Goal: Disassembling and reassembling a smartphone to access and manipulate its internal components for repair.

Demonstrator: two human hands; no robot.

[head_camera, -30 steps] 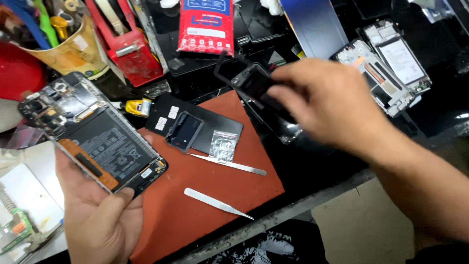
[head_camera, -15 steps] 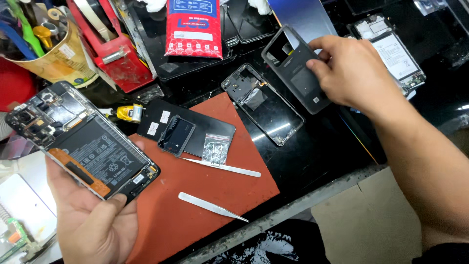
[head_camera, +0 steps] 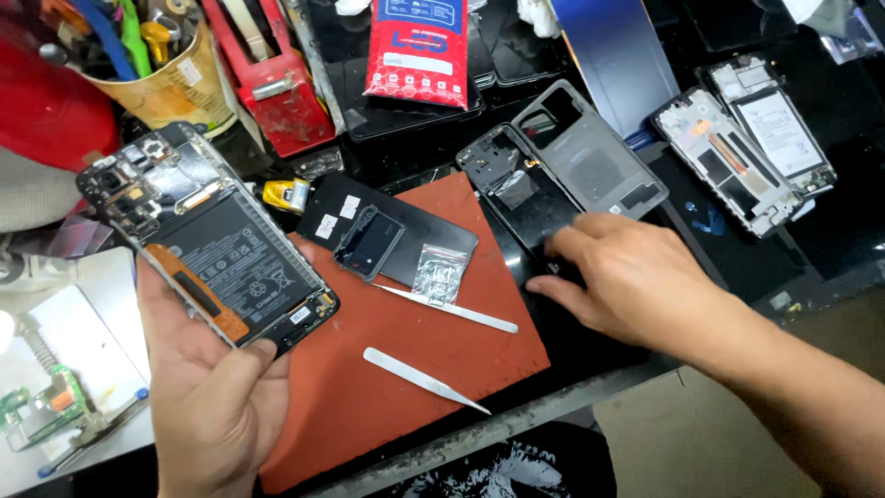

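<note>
Opened phone (head_camera: 207, 247) in left hand (head_camera: 217, 406), gripped by its edges: light, stiff, fragile inside. Right hand (head_camera: 636, 281) spread flat, empty, touching black frame (head_camera: 525, 198).

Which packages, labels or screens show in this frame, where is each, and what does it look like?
Red pouch: top centre of the bench, rectangular, blue panel and white print.
Battery label: black with white print, on the opened phone held in the left hand.
White stickers: two small squares on the black back cover, on the red mat.
Small clear bag: on the mat, silvery.
</note>
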